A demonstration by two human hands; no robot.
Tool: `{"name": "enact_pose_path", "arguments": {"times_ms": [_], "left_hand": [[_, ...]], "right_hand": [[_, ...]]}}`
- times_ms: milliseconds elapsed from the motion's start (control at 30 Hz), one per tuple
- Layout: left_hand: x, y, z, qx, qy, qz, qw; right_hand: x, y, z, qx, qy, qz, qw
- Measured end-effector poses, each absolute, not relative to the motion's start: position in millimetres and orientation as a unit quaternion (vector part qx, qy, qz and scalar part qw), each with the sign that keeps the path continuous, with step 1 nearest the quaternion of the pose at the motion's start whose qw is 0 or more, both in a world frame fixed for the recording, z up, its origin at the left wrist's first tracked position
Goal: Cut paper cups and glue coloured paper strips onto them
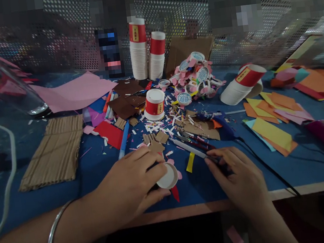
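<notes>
We see gold labels with dark marks on the red bands of the upside-down cup [154,106] mid-table, the taller cup stack [137,32] at the far side and the tilted cup stack [244,83] at right; the writing is too small for us to read. The shorter cup stack [157,46] shows a plain red band.

Our left hand [136,179] holds the shallow white cup piece [168,176], pink petals round its rim, at the near edge of the blue table [199,189]. Our right hand [241,175] is closed narrowly on the dark handle of a long-bladed tool [190,148], its tip pointing far left.

Between our hands lies a yellow strip [190,162]; a red paper piece [175,194] sits just nearer than the cup piece. Cardboard bits [156,146] and white scraps [155,127] crowd the space beyond. A blue corded tool [225,126] lies beyond our right hand, its cord running to the near edge. Corrugated cardboard [56,153] lies at left, a petalled heap [200,74] far right of the upside-down cup.
</notes>
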State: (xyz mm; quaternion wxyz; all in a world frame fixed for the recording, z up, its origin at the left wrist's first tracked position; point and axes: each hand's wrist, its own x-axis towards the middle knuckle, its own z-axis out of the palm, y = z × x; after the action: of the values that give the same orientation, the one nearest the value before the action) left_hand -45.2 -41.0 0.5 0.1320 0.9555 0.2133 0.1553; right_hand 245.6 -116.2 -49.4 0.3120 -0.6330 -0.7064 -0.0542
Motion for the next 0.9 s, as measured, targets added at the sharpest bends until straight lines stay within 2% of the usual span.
{"name": "enact_pose_path", "arguments": {"times_ms": [633,900], "left_hand": [[-50.3,-25.3,5.5,0.911,0.298,0.236,0.161],[-52.3,-26.6,8.6,0.909,0.297,0.171,0.239]], "right_hand": [[245.9,-117.6,-47.8,-0.643,-0.697,-0.015,0.316],[245.0,-117.1,-44.7,-0.65,-0.693,-0.005,0.313]]}}
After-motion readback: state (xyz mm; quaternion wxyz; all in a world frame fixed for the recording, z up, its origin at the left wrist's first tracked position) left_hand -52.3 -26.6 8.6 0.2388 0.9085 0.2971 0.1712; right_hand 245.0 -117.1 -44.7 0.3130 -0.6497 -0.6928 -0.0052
